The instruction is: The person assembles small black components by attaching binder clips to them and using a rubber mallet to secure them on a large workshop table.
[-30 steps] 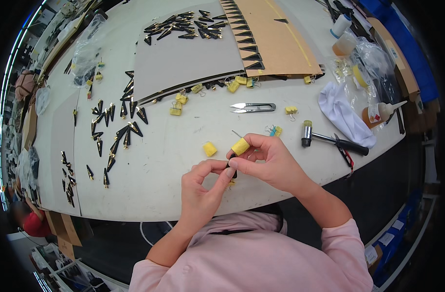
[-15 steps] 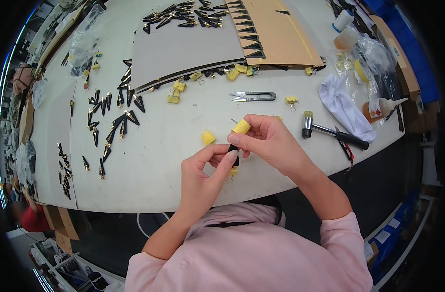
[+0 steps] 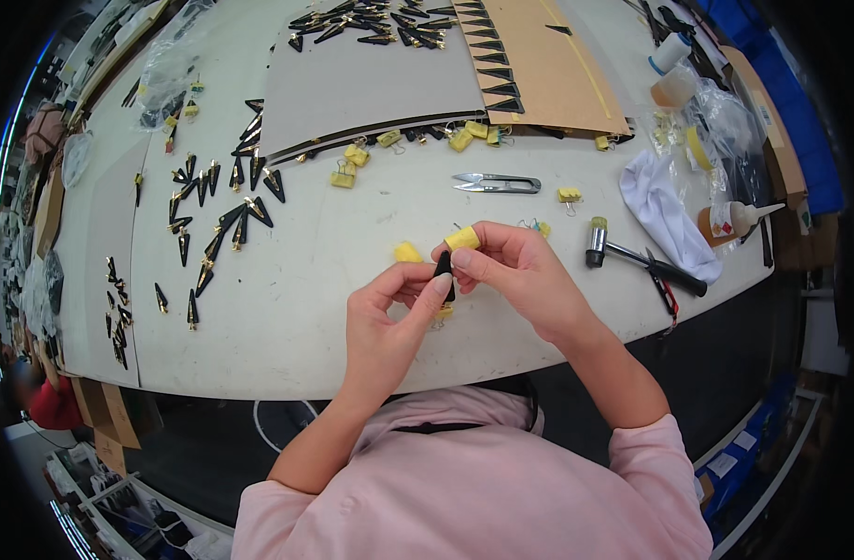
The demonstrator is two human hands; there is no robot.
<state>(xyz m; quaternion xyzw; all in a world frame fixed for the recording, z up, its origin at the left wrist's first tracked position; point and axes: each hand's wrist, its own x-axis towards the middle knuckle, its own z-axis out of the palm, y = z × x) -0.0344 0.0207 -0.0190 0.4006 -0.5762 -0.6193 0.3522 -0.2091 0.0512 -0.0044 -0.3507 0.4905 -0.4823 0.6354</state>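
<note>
My left hand (image 3: 401, 303) pinches a small black pointed tab (image 3: 444, 269) between thumb and fingers, its tip upward. Close beside it on the right, my right hand (image 3: 511, 271) is closed around a yellow-padded binder clip (image 3: 461, 239) at its index fingertip; the clip's jaws are hidden. The right thumb lies by the tab's tip, and whether it touches cannot be told. Just beyond my left fingers sits another yellow padded piece (image 3: 407, 252). A further yellow clip (image 3: 444, 314) shows partly beneath my hands.
Black tabs with gold fittings (image 3: 226, 229) are scattered at left. A grey board (image 3: 371, 89) and a tan board (image 3: 557, 79) lie at the back, clips along their near edges. Thread snips (image 3: 497, 183), a hammer (image 3: 646, 261), white cloth (image 3: 668, 215) and bottle (image 3: 721, 222) are rightward.
The black tab's tip now shows more fully between my hands, and the clip in my right hand has tilted slightly. The whole view has shifted a little.
</note>
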